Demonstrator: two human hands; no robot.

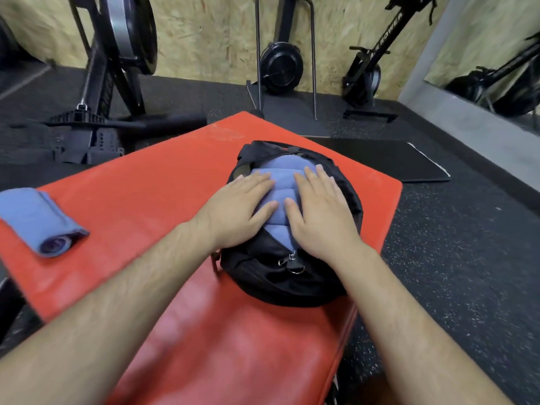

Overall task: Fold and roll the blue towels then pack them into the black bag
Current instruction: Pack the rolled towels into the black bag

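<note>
Gym machines [117, 68] stood along a chipboard wall [204, 39], on a dark speckled floor [467, 258], with a mirror [496, 54] at the far right. Nearer lay a red padded table [146, 185], and a thin black mat [394, 162] rested on the floor just beyond its right corner.

On the table sat the black bag [277, 276], unzipped along its top, its metal zip pull [292, 258] at the near end. Packed blue towels [280, 176] bulged out of the opening (how many, the view did not show). The left hand [242, 206] and the right hand [321, 211] lay flat on those towels side by side, fingers straight and pointing away from the person, pressing rather than gripping. The right palm also overlapped the bag's right edge.

One more rolled towel [41, 220] lay at the table's far left edge, well apart from the bag, its spiral end facing the camera.
</note>
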